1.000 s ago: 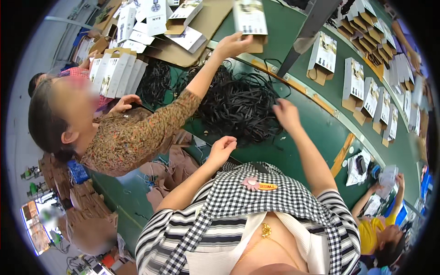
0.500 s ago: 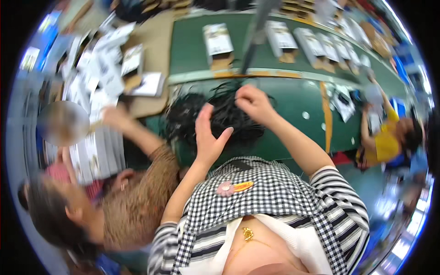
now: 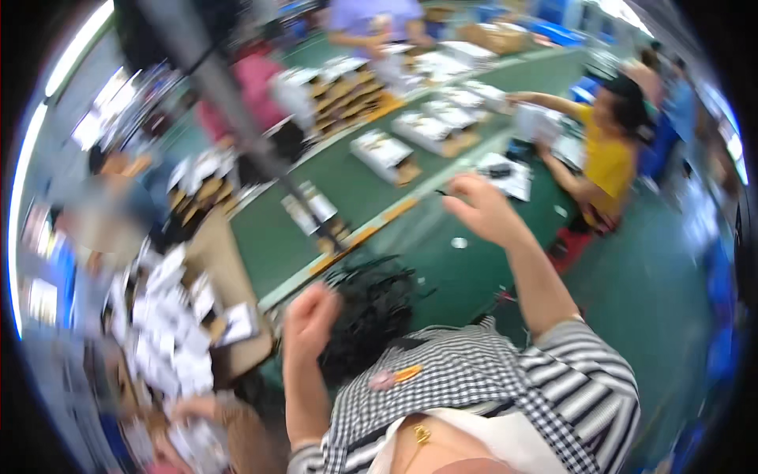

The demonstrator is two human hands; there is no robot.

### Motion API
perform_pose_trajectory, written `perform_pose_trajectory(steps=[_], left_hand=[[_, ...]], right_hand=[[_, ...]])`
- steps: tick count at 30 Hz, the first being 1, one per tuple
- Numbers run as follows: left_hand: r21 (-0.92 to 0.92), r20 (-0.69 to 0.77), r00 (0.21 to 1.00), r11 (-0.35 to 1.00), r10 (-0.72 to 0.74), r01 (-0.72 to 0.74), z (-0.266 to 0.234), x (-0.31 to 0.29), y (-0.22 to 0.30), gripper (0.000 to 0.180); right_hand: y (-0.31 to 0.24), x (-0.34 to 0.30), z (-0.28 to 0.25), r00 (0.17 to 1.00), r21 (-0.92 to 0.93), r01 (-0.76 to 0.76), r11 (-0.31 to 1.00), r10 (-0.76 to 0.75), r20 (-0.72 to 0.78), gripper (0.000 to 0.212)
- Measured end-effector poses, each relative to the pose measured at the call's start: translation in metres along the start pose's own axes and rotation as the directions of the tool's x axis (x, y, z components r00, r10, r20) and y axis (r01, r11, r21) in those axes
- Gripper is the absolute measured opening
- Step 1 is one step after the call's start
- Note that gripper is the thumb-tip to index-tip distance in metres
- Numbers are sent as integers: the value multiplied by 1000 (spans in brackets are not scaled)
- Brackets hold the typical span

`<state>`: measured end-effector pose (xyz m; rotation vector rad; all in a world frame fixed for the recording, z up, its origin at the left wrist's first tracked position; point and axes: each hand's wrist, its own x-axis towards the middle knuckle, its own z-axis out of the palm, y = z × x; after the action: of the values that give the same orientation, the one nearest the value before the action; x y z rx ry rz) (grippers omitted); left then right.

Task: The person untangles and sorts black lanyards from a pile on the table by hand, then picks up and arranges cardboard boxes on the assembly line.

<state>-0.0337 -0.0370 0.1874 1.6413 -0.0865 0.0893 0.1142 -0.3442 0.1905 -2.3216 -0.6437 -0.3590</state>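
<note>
A tangled pile of thin black strips lies on the green table in front of my apron. My left hand, curled and blurred, hovers at the left side of this pile; whatever its fingers hold, if anything, is hidden. Farther right, my right hand is raised over the table with its fingers pinched. A short black strip pokes out from those fingertips. Some single strands stick out at the pile's right side.
White boxes stand on the green conveyor belt beyond the table. A grey post rises beside it. White papers and boxes heap up at left, near a co-worker's arm. At right, a person in yellow handles white items.
The view has swung to the right and tilted up. My right hand has moved away from the pile to the right, while my left hand has curled from spread fingers.
</note>
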Motion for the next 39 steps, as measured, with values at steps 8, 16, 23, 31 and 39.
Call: perform_pose_trajectory(steps=[8, 16, 23, 31, 39], left_hand=[[-664, -392, 907, 729, -151, -166, 16, 9, 48, 19], [-418, -716, 661, 896, -225, -147, -38, -59, 3, 16], [-466, -831, 513, 777, -218, -424, -74, -94, 15, 17], [452, -527, 827, 888, 193, 80, -46, -99, -48, 30], [-359, -704, 707, 890, -61, -281, -75, -77, -69, 22]], right_hand=[[-139, -9, 102, 769, 877, -403, 263, -422, 480, 57], [-164, 0, 193, 750, 887, -389, 251, -472, 463, 34], [-206, -19, 209, -60, 412, -719, 560, -641, 766, 17], [-193, 35, 186, 184, 648, -295, 703, -623, 760, 18], [-190, 41, 228, -57, 642, 211, 737, -646, 761, 28]])
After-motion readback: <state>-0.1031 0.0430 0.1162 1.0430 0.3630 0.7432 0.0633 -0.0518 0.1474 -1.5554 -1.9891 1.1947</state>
